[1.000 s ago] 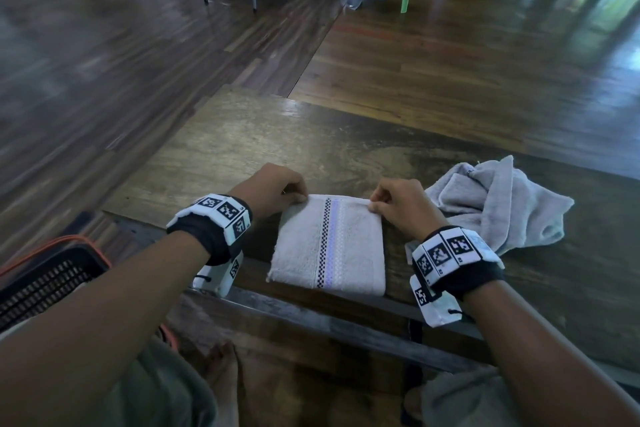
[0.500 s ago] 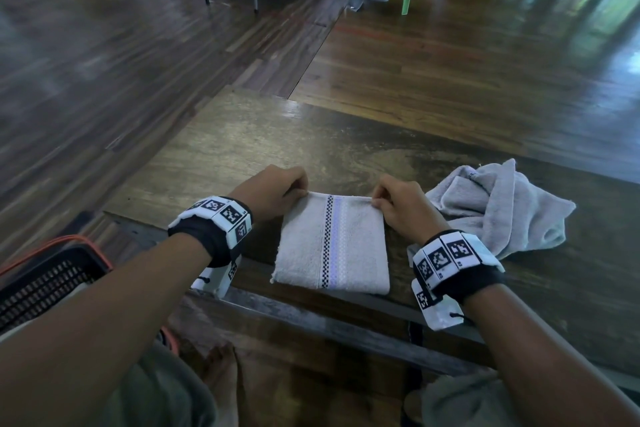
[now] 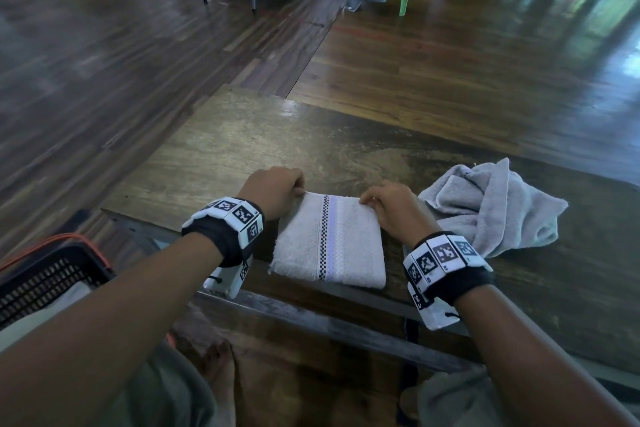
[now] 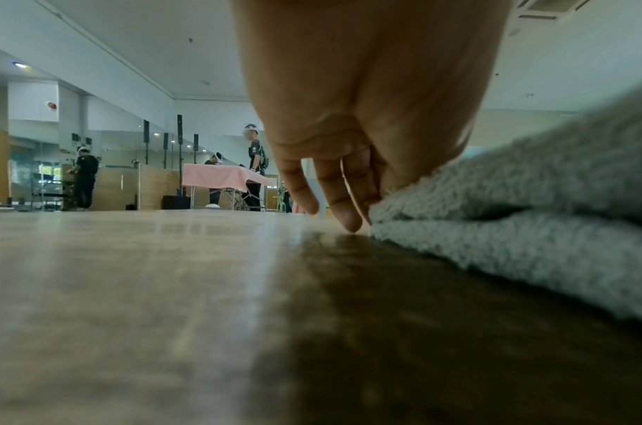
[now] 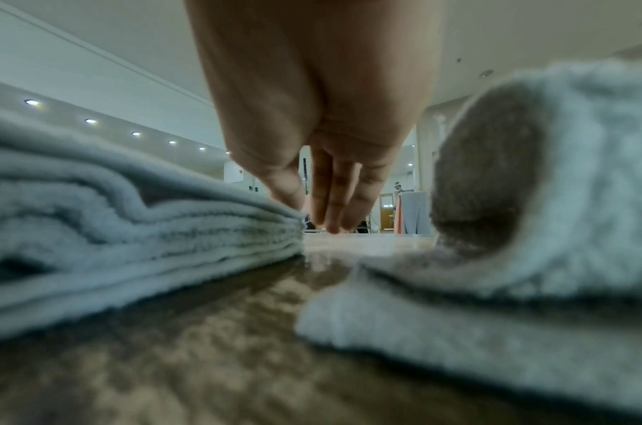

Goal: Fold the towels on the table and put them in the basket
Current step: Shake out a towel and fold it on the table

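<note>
**Fold holding, corners pinned, no real shift**

While both hands sit where they were a second ago, the only change is a slight settle: the folded towel (image 3: 330,239) looks squared up, far edge straight. I read that as the fold being finished and the lift to the basket (image 3: 52,274) being next.

- left hand (image 3: 273,191): fingers curled, pinching the far-left corner; the left wrist view shows fingertips (image 4: 352,218) at the towel edge, touching the table (image 3: 242,135).
- right hand (image 3: 391,208): same at the far-right corner, pinching the layered edge.
- Towel: pale, compact rectangle, several layers thick, checkered stripe running near-to-far, lying by the near table edge.
- Crumpled towel (image 3: 491,208) just right of it, unfolded.
- Basket is low at near left, off the table.
</note>
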